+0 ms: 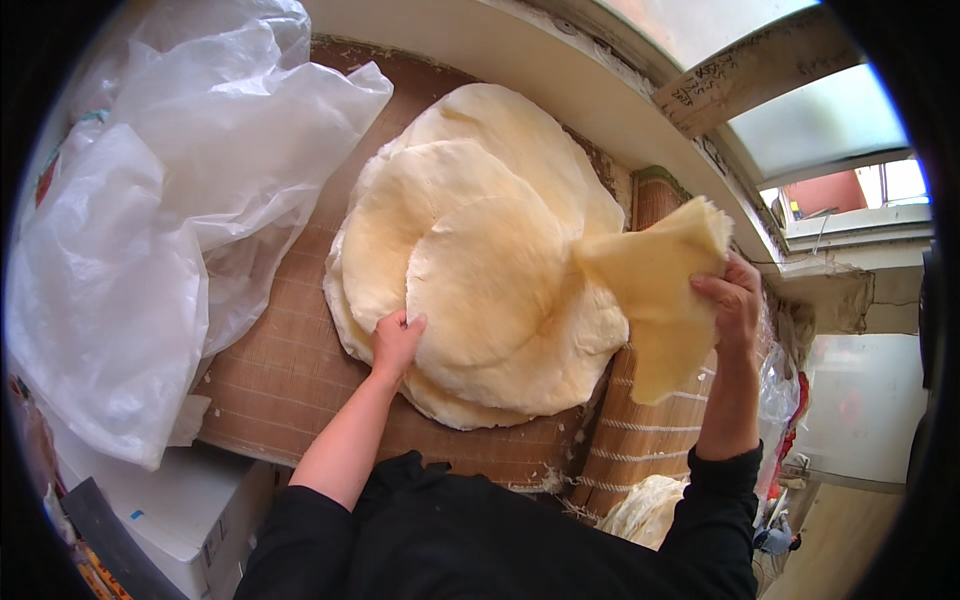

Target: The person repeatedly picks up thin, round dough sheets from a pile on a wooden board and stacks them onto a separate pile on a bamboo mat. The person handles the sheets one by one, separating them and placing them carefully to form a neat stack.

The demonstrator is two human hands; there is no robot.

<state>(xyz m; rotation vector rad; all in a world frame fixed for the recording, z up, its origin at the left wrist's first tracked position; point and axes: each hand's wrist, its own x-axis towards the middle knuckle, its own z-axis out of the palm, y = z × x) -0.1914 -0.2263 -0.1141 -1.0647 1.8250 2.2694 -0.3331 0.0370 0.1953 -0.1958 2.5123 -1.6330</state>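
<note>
Large thin round flatbread sheets (487,120) lie in a loose stack, pale cream with browner patches and ragged edges. On top sits a smaller round sheet (480,277). My left hand (396,345) pinches the left edge of that sheet, thumb uppermost. Off to the right, my right hand (729,304) grips a yellowish flatbread sheet (660,270) and holds it up, bunched at its far end. Its lower part hangs down, and its narrow left end reaches the stack; whether it joins the top sheet, I cannot tell.
Under the stack is a brown slatted mat (277,390). Crumpled clear plastic sheeting (150,247) covers the left side above a white box (165,510). A rolled slatted mat (637,427) with white cords lies to the right. Beyond it runs a window ledge (600,97).
</note>
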